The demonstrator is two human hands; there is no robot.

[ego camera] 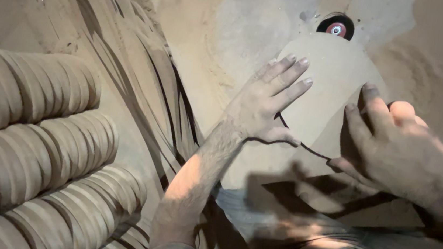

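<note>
Head cam: left hand [266, 104] & right hand [393, 144] both spread flat, fingers pressing rounded board [334, 76] down w/ its edge at red cutter [336, 27], prob to steady it.

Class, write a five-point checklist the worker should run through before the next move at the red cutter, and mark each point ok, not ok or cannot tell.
1. Left hand flat on the rounded board: ok.
2. Right hand on the board's edge: ok.
3. Fingers clear of the red cutter: ok.
4. Cutter spinning: cannot tell.
5. Stacked cut pieces clear of the hands: ok.
</note>
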